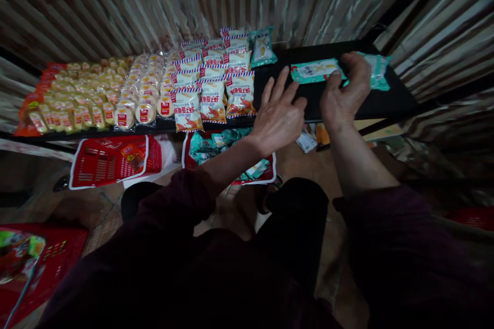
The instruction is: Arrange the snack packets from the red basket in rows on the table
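Striped curtain (pixel 247 0) behind black shelf (pixel 389 100); white plastic packets (pixel 240 93) beside left hand (pixel 280 113), fingers apart; right hand (pixel 346 93) at teal plastic packet (pixel 378 69), grip unclear.

Bare room to pass lies near the front right corner of the black shelf (pixel 388 103); teal packets (pixel 315 71) obstruct behind, shrimp-printed packets (pixel 241 93) leftward, striped curtain (pixel 320 0) along the back edge.

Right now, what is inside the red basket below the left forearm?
Teal packets show in the basket either side of the left forearm; it and the black shelf hide the rest.
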`<state>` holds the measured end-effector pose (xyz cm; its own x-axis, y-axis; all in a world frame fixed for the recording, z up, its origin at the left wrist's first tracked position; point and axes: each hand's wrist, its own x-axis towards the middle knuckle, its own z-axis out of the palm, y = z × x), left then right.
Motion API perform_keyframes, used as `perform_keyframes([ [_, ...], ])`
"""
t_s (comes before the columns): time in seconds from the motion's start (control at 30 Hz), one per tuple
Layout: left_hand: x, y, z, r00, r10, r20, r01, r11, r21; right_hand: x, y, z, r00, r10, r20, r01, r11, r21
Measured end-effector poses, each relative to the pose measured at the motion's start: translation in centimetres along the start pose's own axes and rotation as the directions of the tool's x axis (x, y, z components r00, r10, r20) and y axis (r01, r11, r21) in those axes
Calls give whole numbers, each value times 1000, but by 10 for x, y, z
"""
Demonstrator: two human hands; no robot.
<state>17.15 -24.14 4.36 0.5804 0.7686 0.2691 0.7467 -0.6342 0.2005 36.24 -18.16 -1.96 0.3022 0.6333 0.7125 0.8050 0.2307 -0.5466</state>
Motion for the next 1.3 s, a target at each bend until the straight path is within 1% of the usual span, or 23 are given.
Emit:
perform_keyframes([
  [0.17, 0, -14, -4, 1000, -21, -9, 21, 1000, 8, -15, -3, 7, 999, 44, 12, -44, 999, 14],
  [0.4, 1, -37, 3, 997, -42, -65, 41, 999, -16, -26, -1, 20, 996, 37, 83, -41, 998, 38],
  [0.57, 8, -50, 3, 996, -27, -79, 29, 999, 24, -23, -10, 24, 995, 61, 72, -61, 998, -3],
  [0.67, 16, -57, 9, 997, -3, -83, 9, 997, 72, -21, -18, 28, 990, 59, 128, -57, 998, -22],
  [0.73, 22, -64, 15, 996, -6, -89, 14, 996, 87, -20, -17, 35, 984, 57, 168, -53, 998, -24],
  [0.83, 31, -78, 25, 998, -9, -62, 14, 996, 85, -15, -9, 49, 985, 80, 150, -78, 997, -21],
  [0.9, 34, -84, 28, 999, -16, -32, 18, 997, 72, -9, -6, 61, 981, 80, 175, -80, 997, -8],
  [1.0, 24, -83, 27, 1000, -13, -7, 13, 999, 42, -1, -12, 75, 971, 82, 224, -88, 996, 17],
  [1.1, 0, -74, 28, 1000, 0, -21, 1, 1000, 22, -4, -31, 78, 966, 86, 243, -102, 993, 56],
  [1.2, -28, -70, 33, 1000, 11, -11, -11, 1000, 1, -21, -51, 67, 965, 94, 245, -112, 992, 62],
  [1.3, -49, -76, 32, 1000, -1, 3, 2, 1000, -15, -44, -66, 48, 960, 124, 252, -138, 990, 37],
])
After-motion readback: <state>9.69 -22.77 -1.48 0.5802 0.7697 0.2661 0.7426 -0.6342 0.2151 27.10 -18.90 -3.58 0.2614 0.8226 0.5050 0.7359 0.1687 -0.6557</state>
